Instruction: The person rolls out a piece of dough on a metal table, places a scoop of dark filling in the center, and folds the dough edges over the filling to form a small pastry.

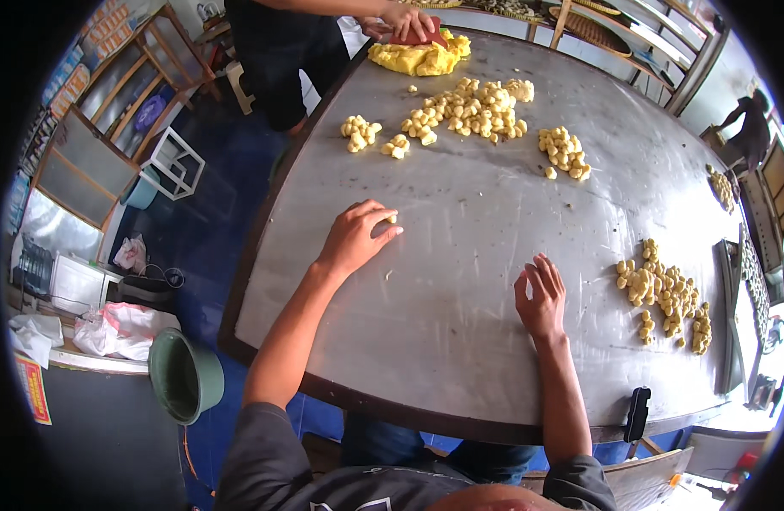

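Fingers of the left hand (355, 236), at the left part of the steel table (434, 341), pinch narrowly on a small pale dough piece (392, 219) between thumb and forefinger; its long axis is too small to tell. Toward the table's far edge lies a loose heap of lumps (477, 109). Right of the table's middle, the right hand (541, 298), farther from that piece, has fingers loosely parted, apparently bare. Another heap (664, 289) lies near the table's right edge.
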Tool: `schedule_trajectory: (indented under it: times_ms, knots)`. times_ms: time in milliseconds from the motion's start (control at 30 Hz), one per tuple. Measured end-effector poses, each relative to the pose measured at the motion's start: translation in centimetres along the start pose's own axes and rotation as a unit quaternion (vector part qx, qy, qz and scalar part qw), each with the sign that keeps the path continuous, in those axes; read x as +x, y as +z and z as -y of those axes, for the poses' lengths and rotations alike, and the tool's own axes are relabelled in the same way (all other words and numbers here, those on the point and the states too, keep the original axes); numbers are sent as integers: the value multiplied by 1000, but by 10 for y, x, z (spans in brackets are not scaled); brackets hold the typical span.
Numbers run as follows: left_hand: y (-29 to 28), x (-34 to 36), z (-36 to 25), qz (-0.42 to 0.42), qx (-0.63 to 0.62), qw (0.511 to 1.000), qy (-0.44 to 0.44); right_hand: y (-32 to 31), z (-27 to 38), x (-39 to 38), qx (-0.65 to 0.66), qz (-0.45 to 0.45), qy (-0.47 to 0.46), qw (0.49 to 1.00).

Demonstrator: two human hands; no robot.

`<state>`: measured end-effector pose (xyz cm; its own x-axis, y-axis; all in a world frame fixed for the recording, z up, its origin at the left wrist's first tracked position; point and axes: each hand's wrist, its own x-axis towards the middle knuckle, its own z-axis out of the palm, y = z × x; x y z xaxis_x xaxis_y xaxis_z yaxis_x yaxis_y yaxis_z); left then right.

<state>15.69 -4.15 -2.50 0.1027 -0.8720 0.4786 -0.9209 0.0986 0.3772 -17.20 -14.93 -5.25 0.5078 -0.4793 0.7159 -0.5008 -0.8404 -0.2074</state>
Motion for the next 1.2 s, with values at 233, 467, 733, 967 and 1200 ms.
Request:
schedule_trajectory:
  times_ms: [233,467,733,967,1200]
  knots:
    - [2,1,3,-15,-99,988,-119,-16,28,10,49,12,-53,997]
    - [9,24,19,-47,-263,944,-194,-39,98,8,211,105,-178,956]
    - [37,112,52,-43,-11,994,-97,-39,97,-23,219,118,-177,952]
    - [53,129,63,-7,126,988,-92,-40,85,-20,213,35,-134,967]
    - [-14,68,41,89,-259,947,-171,-41,76,-19,195,17,-123,973]
